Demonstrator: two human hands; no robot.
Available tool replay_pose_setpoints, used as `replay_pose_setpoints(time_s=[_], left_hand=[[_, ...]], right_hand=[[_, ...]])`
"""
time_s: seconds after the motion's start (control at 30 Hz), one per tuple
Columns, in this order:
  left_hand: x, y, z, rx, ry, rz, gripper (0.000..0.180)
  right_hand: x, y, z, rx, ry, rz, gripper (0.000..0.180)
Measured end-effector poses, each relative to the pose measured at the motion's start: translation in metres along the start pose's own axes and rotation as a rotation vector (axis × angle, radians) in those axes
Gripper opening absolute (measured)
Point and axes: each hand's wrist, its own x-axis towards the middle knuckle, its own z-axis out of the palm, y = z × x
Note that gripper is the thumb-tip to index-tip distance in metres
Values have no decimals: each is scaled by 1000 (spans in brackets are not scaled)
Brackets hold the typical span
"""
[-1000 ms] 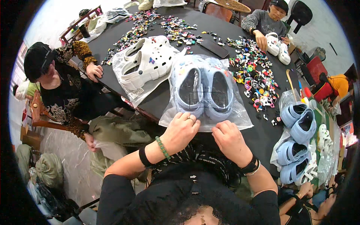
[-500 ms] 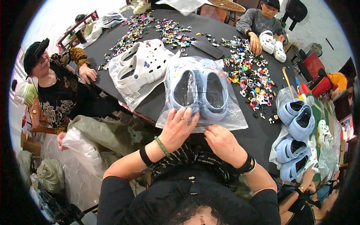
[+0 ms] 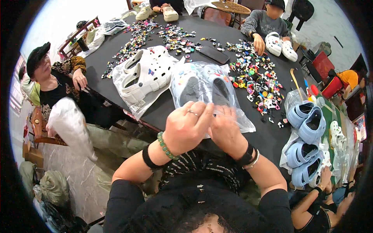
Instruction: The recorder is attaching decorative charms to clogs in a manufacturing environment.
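Note:
A pair of light blue clogs with small charms (image 3: 186, 85) lies inside a clear plastic bag (image 3: 243, 116) on the black table in front of me. My left hand (image 3: 186, 126) is closed at the bag's near end, its fingertips pinching the plastic beside the right hand. Touching it, my right hand (image 3: 228, 126) also grips the near edge, with its fingers slightly blurred and partly over the film. Left of the bag, a pair of white clogs (image 3: 149, 73) with a few charms rests on another clear bag (image 3: 138, 108).
Piles of colourful shoe charms (image 3: 258, 77) cover the far table, around a dark phone (image 3: 214, 54). More light blue clogs (image 3: 307, 128) stand at the right. Across, a person holds white clogs (image 3: 279, 46); at left, someone handles a white bag (image 3: 72, 122).
Both my hands have come together and lifted at the bag's near end, drawing the plastic up over the blue clogs' heels. The white bag at the left has been raised.

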Motion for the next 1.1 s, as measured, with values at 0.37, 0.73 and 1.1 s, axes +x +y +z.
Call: replay_pose_setpoints(time_s=[0.37, 0.73, 1.1], left_hand=[[-17, -2, -1, -180, -203, -3, 33], [-94, -107, 0, -704, 42, -1194, 52], [-72, -92, 32, -1906, -446, -1748, 84]], right_hand=[[41, 24, 13, 473, -320, -31, 33], [13, 65, -58, 539, -201, -305, 53], [-42, 47, -145, 646, -343, -484, 40]])
